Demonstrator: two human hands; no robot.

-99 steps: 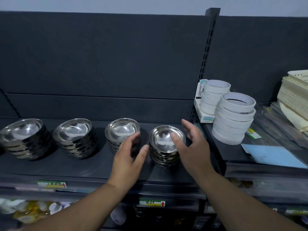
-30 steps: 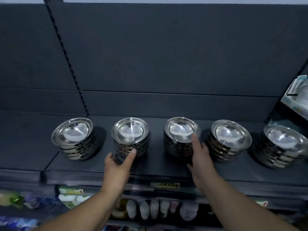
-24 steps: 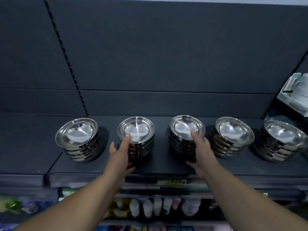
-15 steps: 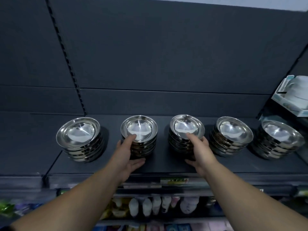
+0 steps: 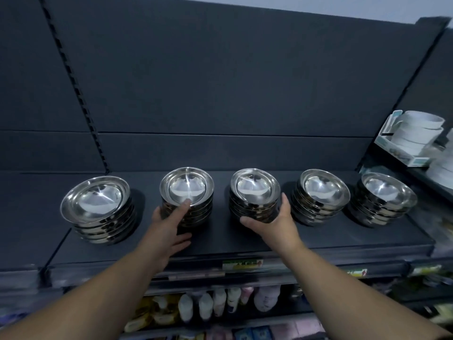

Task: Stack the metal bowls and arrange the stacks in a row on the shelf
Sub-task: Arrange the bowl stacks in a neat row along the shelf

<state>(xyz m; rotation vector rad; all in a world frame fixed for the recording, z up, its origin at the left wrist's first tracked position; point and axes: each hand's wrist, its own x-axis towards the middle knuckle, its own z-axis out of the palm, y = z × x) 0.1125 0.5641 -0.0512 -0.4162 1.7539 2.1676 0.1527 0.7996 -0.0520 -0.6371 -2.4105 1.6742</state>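
Several stacks of shiny metal bowls stand in a row on the dark shelf (image 5: pixel 220 244). The far-left stack (image 5: pixel 95 200) leans a little. My left hand (image 5: pixel 169 227) lies flat against the front of the second stack (image 5: pixel 187 185), fingertips at its top rim and thumb spread low, not around it. My right hand (image 5: pixel 277 224) cups the lower front of the middle stack (image 5: pixel 255 187), thumb on its left and fingers on its right. The fourth stack (image 5: pixel 323 190) and the fifth stack (image 5: pixel 386 192) stand untouched to the right.
White tape rolls (image 5: pixel 416 133) sit on a higher shelf at the right edge. A slotted upright (image 5: pixel 73 82) runs up the back panel at the left. Bottles and packets (image 5: pixel 220 305) fill the shelf below, under a price label (image 5: pixel 242 263).
My view swung left from the right-hand stacks and tape rolls to the middle of the row. Both hands moved onto the second and middle stacks, and the right hand wrapped lower around its stack.
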